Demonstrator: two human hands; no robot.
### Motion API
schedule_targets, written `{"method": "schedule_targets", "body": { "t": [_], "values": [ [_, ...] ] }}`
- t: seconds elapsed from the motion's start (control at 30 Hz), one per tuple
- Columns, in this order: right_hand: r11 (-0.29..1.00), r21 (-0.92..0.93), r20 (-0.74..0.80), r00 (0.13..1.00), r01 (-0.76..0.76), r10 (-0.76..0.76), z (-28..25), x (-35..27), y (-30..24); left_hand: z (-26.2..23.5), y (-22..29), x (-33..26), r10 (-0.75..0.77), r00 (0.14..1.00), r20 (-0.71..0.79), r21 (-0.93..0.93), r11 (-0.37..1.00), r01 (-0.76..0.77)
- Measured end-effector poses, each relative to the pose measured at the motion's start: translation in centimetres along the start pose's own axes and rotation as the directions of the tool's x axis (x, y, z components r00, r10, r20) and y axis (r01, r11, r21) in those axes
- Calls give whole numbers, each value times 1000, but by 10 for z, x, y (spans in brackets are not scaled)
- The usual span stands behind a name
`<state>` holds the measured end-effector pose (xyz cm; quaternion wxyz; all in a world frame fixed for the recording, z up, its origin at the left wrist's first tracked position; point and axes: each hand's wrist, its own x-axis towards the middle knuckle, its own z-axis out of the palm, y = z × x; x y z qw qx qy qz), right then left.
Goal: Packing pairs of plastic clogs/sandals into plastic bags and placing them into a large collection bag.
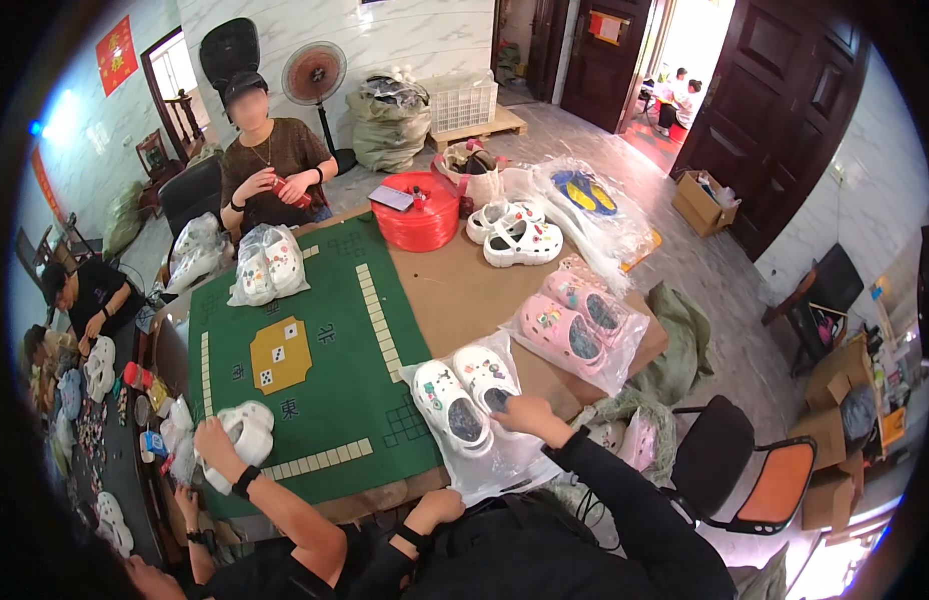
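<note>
A pair of white clogs with colourful charms (pixel 454 408) lies in a clear plastic bag (pixel 519 462) at the table's near edge. My right hand (pixel 529 416) reaches over from the right, its curled fingers on the heel of the right clog. At the bag's lower left corner my left hand (pixel 439 508) is closed on the plastic. To my left, a co-worker's hand (pixel 216 445) grips a plain white clog pair (pixel 247 440). Bagged pink clogs (pixel 576 325) lie to the right, and unbagged white clogs (pixel 522 242) farther back.
A green mahjong mat (pixel 329 350) covers the table's left part. Bagged white clogs (pixel 268 264) lie at its far edge. A red twine roll (pixel 416 220) stands behind. Across the table sits a person (pixel 274 160) holding something red. A chair (pixel 734 465) stands at right.
</note>
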<state>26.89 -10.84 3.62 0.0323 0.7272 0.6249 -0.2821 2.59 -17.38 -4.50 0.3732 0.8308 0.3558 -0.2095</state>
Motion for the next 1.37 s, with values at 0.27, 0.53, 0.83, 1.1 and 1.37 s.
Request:
{"method": "schedule_targets", "body": {
  "t": [0.27,0.53,0.83,1.1,1.37],
  "values": [
    [971,204,-42,990,-124,135,55,30,-15,5,-7,-10,-5,1000,-4,-27,1000,5],
    [968,144,-77,973,-207,220,65,38,-24,0,-3,-13,18,1000,1,-12,1000,-18],
    [937,176,-86,943,-303,321,79,45,-24,8,-11,-8,69,998,-12,-46,997,-70],
    [984,126,-307,938,-127,161,95,48,-15,5,-9,-6,71,997,-10,-50,996,-72],
    [985,130,-179,975,-112,135,92,48,-13,12,3,7,117,993,-6,-29,993,-117]
  ]
}}
